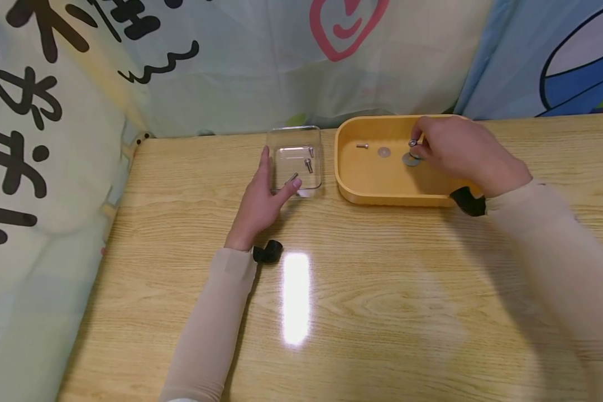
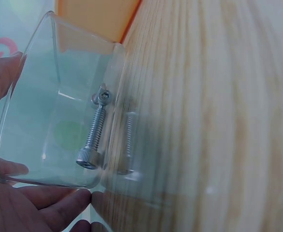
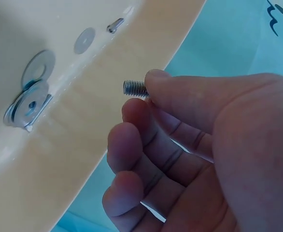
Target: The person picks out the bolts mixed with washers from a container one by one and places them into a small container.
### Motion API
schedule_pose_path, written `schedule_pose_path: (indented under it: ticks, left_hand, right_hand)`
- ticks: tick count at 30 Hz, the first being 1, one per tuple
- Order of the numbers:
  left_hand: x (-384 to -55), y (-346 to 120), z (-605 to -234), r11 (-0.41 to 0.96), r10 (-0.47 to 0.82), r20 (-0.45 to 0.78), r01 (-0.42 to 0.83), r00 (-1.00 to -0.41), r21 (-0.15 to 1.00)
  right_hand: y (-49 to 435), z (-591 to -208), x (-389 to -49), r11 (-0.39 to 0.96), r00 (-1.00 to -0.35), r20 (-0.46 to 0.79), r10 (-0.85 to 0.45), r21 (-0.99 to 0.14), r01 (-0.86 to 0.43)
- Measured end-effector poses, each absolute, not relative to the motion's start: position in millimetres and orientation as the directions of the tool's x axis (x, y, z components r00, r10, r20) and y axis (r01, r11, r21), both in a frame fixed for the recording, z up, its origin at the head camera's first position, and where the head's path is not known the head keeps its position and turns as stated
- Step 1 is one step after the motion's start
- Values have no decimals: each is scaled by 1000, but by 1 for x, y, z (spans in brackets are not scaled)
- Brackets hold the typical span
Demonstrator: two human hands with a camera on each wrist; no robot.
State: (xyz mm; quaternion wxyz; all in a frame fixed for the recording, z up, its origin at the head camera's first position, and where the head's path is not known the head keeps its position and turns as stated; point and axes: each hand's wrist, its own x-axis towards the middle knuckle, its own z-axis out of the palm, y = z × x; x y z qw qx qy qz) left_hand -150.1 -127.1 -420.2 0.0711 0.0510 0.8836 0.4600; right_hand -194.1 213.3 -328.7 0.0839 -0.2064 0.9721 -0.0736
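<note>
My left hand [image 1: 256,204] holds a small clear plastic box [image 1: 320,162] at its left side and front, thumb over the front edge. Several socket-head screws [image 1: 308,165] lie in the box; in the left wrist view one screw [image 2: 95,133] shows its thread and knurled head. Over the yellow tray [image 1: 372,192], my right hand [image 1: 459,148] pinches a screw [image 3: 133,88] between thumb and fingers, its threaded end sticking out. Inside the tray, below the hand, are overlapping flat washers [image 3: 33,104], a single washer [image 1: 384,152] and another screw [image 1: 363,146].
Box and tray stand side by side at the back of the wooden table [image 1: 357,290]. A printed curtain [image 1: 241,72] hangs right behind them and along the left edge. Light glares off the tabletop in front of the box.
</note>
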Motion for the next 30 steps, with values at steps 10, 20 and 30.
schedule_pose_path:
  ticks: [10, 20, 30]
  left_hand:
    - [-151, -127, -420, 568, 156, -77, 26, -985, 822]
    - [-152, -127, -420, 582, 151, -81, 23, -985, 813]
    - [-151, -127, -421, 586, 151, -80, 24, -985, 810]
  right_hand:
    - [205, -330, -187, 855, -869, -10, -495, -186, -484]
    - [194, -329, -183, 863, -878, -30, -478, -201, -463]
    - [180, -324, -178, 879, -891, -55, -450, -204, -431]
